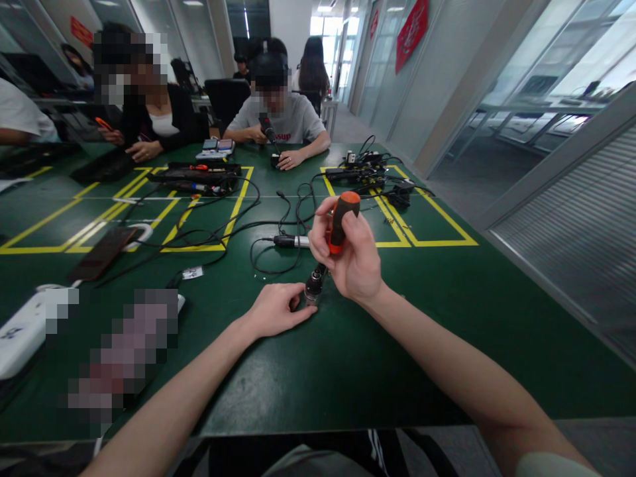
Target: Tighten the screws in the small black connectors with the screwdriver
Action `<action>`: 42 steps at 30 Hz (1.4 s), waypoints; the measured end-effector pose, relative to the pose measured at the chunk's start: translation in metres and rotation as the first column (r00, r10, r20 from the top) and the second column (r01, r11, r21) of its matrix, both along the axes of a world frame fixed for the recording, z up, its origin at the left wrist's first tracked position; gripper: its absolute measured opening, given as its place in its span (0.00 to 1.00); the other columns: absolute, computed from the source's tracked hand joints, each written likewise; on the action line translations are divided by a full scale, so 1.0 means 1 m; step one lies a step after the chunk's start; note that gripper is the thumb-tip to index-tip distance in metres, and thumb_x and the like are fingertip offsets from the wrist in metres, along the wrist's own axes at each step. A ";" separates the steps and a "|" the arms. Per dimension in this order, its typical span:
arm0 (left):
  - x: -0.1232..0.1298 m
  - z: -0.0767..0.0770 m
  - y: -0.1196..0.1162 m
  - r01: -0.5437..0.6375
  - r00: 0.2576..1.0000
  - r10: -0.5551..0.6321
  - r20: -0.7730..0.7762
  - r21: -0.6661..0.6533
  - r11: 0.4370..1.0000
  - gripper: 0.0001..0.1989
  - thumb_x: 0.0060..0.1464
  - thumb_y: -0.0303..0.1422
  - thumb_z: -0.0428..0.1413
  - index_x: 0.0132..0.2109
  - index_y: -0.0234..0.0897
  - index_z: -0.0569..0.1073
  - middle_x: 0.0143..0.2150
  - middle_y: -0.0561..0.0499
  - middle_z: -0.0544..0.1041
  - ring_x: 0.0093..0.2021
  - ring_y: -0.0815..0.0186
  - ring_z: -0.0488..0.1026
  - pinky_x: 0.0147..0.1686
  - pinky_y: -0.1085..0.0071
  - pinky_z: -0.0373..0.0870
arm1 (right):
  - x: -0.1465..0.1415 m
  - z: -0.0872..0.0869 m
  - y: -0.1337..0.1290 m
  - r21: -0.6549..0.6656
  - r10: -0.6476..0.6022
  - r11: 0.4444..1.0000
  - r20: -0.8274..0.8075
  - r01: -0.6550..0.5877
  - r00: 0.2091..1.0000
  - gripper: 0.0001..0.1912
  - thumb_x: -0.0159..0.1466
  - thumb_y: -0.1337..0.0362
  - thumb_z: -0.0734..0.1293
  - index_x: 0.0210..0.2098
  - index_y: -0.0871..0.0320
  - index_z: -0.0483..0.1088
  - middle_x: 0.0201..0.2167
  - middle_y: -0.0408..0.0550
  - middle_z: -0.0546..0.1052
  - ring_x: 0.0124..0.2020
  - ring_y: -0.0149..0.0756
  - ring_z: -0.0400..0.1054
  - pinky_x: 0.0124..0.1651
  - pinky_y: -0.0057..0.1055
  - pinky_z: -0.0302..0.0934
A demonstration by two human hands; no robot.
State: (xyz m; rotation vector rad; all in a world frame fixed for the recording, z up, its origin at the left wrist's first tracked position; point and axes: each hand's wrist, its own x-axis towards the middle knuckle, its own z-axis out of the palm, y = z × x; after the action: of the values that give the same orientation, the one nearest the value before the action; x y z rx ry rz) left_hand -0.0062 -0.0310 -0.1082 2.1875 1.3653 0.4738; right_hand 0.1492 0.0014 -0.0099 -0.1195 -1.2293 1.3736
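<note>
My right hand (362, 265) is wrapped around the black-and-orange handle of a screwdriver (344, 222), held tilted with its butt end up. The tool's lower end slants down to a small black cylindrical part (314, 283) with a clear-looking base, standing at the table top. Thumb and fingers of my left hand (279, 308) close around that part's lower end, and the hand rests on the table. Where exactly the screwdriver tip meets the part is too small to tell. Just behind my right hand lies a black-and-silver cylindrical tool (291, 242) with a cord.
Yellow tape marks the green table (422, 358). Black cables (238, 228) run across its middle, and a tangle of cabled devices (365, 172) sits at the back right. Phones and a white power strip (24, 331) lie left. A co-worker (278, 119) opposite holds a power screwdriver (267, 127).
</note>
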 end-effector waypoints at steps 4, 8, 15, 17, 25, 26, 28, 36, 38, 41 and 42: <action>0.000 0.000 0.000 -0.001 1.000 0.001 -0.002 -0.002 1.000 0.19 0.60 0.44 0.59 0.28 0.38 0.63 0.22 0.58 0.66 0.22 0.71 0.61 0.29 0.72 0.51 | 0.000 0.002 -0.001 -0.020 -0.033 0.999 0.009 0.033 0.999 0.17 0.67 0.48 0.71 0.38 0.53 0.65 0.21 0.33 0.67 0.16 0.23 0.49 0.17 0.20 0.45; 0.000 0.000 0.000 -0.002 1.000 0.002 -0.002 -0.005 1.000 0.19 0.60 0.43 0.59 0.28 0.38 0.63 0.22 0.58 0.66 0.22 0.72 0.61 0.28 0.72 0.51 | 0.000 0.002 -0.001 -0.029 -0.041 0.999 0.032 0.042 0.999 0.19 0.67 0.46 0.71 0.38 0.54 0.66 0.20 0.34 0.66 0.16 0.23 0.50 0.17 0.21 0.46; 0.000 0.000 0.000 0.000 1.000 0.000 -0.002 -0.007 1.000 0.19 0.60 0.43 0.60 0.28 0.38 0.63 0.22 0.58 0.67 0.22 0.72 0.61 0.28 0.72 0.51 | 0.000 0.000 0.000 -0.003 -0.014 1.000 0.014 0.014 1.000 0.18 0.68 0.47 0.70 0.40 0.56 0.68 0.20 0.34 0.66 0.16 0.23 0.50 0.17 0.21 0.45; 0.000 0.000 0.000 0.000 1.000 0.000 -0.001 -0.006 1.000 0.19 0.60 0.43 0.59 0.28 0.38 0.63 0.22 0.58 0.66 0.22 0.72 0.61 0.28 0.72 0.51 | 0.000 0.000 0.000 0.016 -0.023 1.000 0.006 0.023 1.000 0.17 0.69 0.48 0.70 0.42 0.55 0.68 0.21 0.33 0.66 0.15 0.23 0.50 0.17 0.21 0.44; 0.001 0.000 0.000 0.002 1.000 -0.002 -0.002 -0.006 1.000 0.18 0.60 0.43 0.59 0.29 0.38 0.64 0.22 0.58 0.66 0.22 0.72 0.61 0.28 0.72 0.51 | 0.001 0.001 0.000 0.007 -0.043 0.999 0.006 0.043 0.999 0.15 0.69 0.49 0.70 0.41 0.54 0.67 0.21 0.33 0.66 0.16 0.23 0.49 0.17 0.21 0.45; 0.001 0.000 0.000 0.001 1.000 -0.002 -0.003 -0.005 1.000 0.18 0.60 0.43 0.59 0.29 0.38 0.64 0.22 0.58 0.66 0.22 0.72 0.61 0.28 0.72 0.51 | 0.001 0.001 0.000 0.005 -0.039 0.999 0.018 0.039 0.999 0.16 0.69 0.48 0.69 0.41 0.54 0.67 0.21 0.34 0.66 0.16 0.23 0.49 0.17 0.21 0.45; 0.001 0.000 0.000 -0.001 1.000 0.001 -0.003 -0.002 1.000 0.19 0.60 0.44 0.59 0.28 0.38 0.63 0.22 0.58 0.66 0.22 0.72 0.61 0.28 0.72 0.51 | 0.002 0.001 0.000 0.005 -0.033 0.999 0.034 0.032 0.999 0.18 0.69 0.47 0.68 0.41 0.55 0.68 0.21 0.34 0.65 0.16 0.24 0.49 0.17 0.22 0.45; 0.001 0.000 0.001 0.000 1.000 0.000 -0.001 0.007 1.000 0.19 0.60 0.44 0.59 0.28 0.39 0.63 0.22 0.59 0.66 0.22 0.72 0.61 0.27 0.72 0.51 | 0.000 0.002 -0.001 0.007 -0.080 0.997 0.033 0.080 0.996 0.18 0.68 0.46 0.70 0.45 0.51 0.66 0.21 0.33 0.67 0.14 0.25 0.48 0.16 0.24 0.44; 0.001 0.000 0.001 0.000 1.000 0.000 -0.001 0.010 1.000 0.19 0.60 0.44 0.59 0.28 0.39 0.63 0.22 0.58 0.66 0.22 0.72 0.61 0.27 0.72 0.52 | -0.001 0.003 -0.002 0.000 -0.092 0.996 0.027 0.092 0.995 0.17 0.68 0.47 0.70 0.43 0.51 0.66 0.21 0.33 0.67 0.14 0.24 0.49 0.16 0.23 0.44; 0.001 0.000 0.001 -0.001 1.000 0.001 -0.002 0.014 1.000 0.19 0.60 0.44 0.60 0.28 0.39 0.63 0.22 0.58 0.67 0.22 0.72 0.62 0.27 0.72 0.52 | 0.000 0.004 -0.003 -0.015 -0.102 0.995 0.045 0.103 0.994 0.18 0.68 0.45 0.71 0.40 0.53 0.67 0.21 0.34 0.66 0.15 0.24 0.50 0.16 0.24 0.45; 0.001 0.000 0.000 -0.001 1.000 0.001 -0.003 0.014 1.000 0.19 0.60 0.44 0.60 0.28 0.39 0.64 0.22 0.58 0.67 0.22 0.72 0.62 0.27 0.72 0.52 | 0.000 0.004 -0.003 -0.021 -0.103 0.994 0.059 0.104 0.993 0.19 0.68 0.44 0.70 0.40 0.53 0.67 0.21 0.34 0.66 0.15 0.24 0.50 0.17 0.24 0.45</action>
State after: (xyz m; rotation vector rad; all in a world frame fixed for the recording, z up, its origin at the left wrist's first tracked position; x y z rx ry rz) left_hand -0.0057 -0.0306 -0.1078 2.1995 1.3687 0.4820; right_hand 0.1496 -0.0018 -0.0061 -0.2383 -1.2375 1.3031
